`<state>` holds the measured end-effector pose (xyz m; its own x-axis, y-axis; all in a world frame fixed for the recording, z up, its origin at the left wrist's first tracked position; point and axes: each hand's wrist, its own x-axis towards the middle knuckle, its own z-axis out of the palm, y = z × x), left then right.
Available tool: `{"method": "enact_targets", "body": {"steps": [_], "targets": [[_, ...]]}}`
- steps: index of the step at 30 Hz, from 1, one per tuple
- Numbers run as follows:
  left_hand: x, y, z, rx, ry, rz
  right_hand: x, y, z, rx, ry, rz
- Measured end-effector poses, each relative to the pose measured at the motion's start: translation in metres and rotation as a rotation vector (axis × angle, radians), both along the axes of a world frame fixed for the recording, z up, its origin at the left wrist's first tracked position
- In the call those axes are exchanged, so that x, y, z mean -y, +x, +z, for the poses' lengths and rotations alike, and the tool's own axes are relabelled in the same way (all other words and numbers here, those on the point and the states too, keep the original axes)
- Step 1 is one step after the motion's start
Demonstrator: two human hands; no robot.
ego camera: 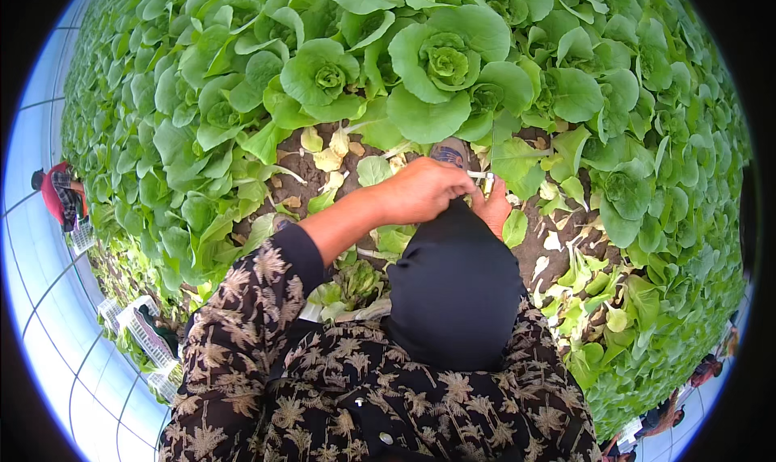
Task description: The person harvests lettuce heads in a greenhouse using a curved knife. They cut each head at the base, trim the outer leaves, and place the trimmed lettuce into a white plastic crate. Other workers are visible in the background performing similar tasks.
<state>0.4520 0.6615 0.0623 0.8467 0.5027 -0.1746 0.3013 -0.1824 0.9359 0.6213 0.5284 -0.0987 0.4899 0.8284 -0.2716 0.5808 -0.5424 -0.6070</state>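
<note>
My left hand [427, 189] reaches across to my raised knee, its fingers curled together at one end of a short pale strip [477, 174]. I cannot tell whether this strip is a leaf stem or something else. Just right of it, my right hand [496, 206] grips a small tool [488, 185] with a shiny metallic part. A thin line rises from the tool and may be a narrow blade seen edge-on. The black-trousered knee [458, 286] hides part of my right hand and forearm. Beyond the hands stands a leafy green plant [447, 62] with a curled heart.
Dense leafy green plants [327, 77] fill the ground ahead and both sides. A shoe [451, 153] rests on soil strewn with yellowed leaves [330, 156]. Loose leaves [585, 298] lie at right. White crates [145, 328] and a person [57, 192] are at far left; people [667, 413] at far right.
</note>
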Motion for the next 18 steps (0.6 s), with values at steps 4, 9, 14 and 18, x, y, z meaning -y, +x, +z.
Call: {"method": "enact_targets", "body": {"steps": [4,9,14,18], "targets": [[-0.016,0.095,-0.031,-0.045,0.258,-0.320,-0.014,0.012,-0.041,-0.106,0.080,-0.024],[-0.060,0.130,-0.057,-0.257,0.674,-0.734,-0.015,0.001,-0.048,0.103,0.034,0.216],[-0.101,0.099,-0.063,-0.405,0.818,-0.619,-0.022,0.018,-0.020,-0.069,0.040,-0.015],[-0.098,0.069,-0.083,-0.439,0.923,-0.363,0.001,0.039,-0.021,-0.025,0.074,0.059]]}}
